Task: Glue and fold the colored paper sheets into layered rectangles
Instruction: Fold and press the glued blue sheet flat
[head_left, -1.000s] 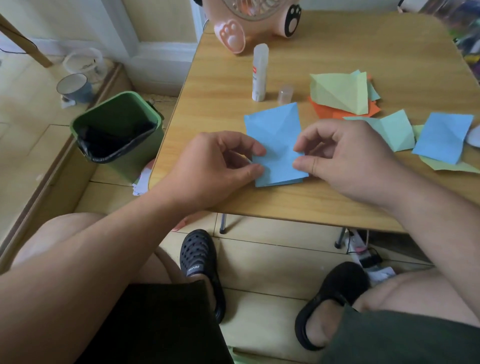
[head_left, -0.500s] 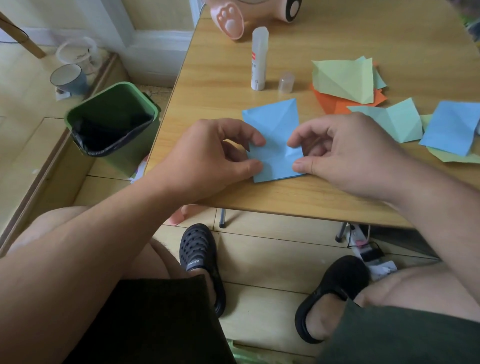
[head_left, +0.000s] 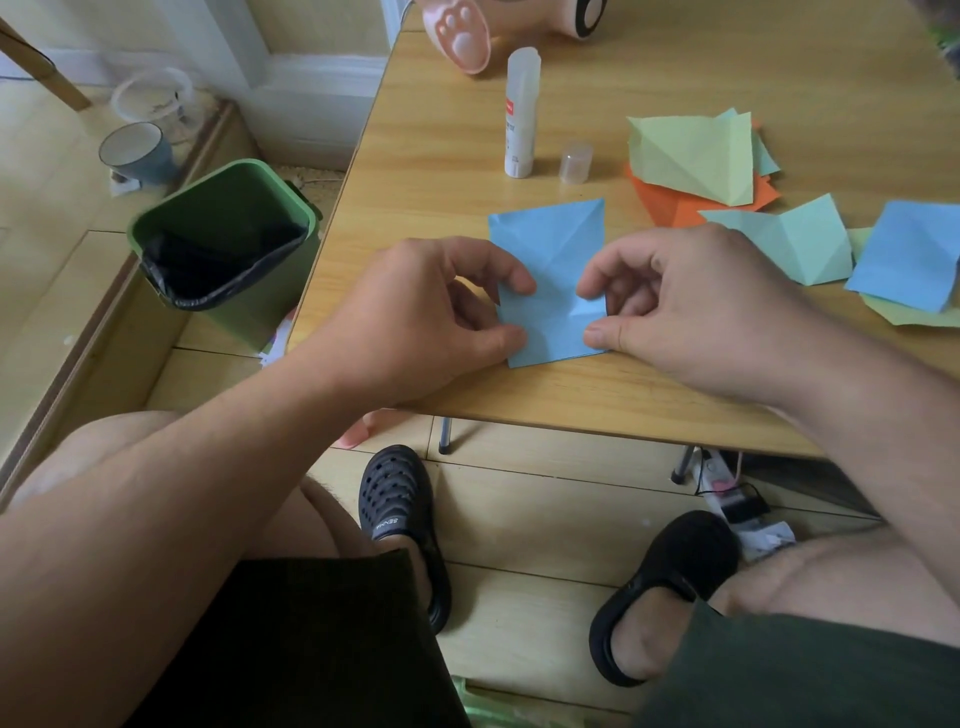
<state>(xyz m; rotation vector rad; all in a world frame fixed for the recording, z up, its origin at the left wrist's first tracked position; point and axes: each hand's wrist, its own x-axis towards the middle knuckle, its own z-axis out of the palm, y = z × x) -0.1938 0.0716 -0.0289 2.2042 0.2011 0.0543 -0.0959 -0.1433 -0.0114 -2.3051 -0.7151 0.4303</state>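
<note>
Pinching the near half of the blue paper sheet (head_left: 550, 249) from both sides, the left hand (head_left: 431, 317) grips its left edge between thumb and curled fingers while the right hand (head_left: 691, 312) does the same at the right edge. Compared with a second ago, the hands have drawn slightly apart and a small flap now lifts under the right fingertips; the sheet itself has hardly moved on the wooden surface (head_left: 675, 62), near its front edge. That suggests a fold is being opened or reset along the creases, not yet pressed flat. An uncapped glue stick (head_left: 521, 111) stands just beyond, its clear cap (head_left: 575, 162) beside it. Other folded sheets, light green (head_left: 691, 156), orange (head_left: 670, 205) and blue (head_left: 909, 254), lie to the right, untouched.
</note>
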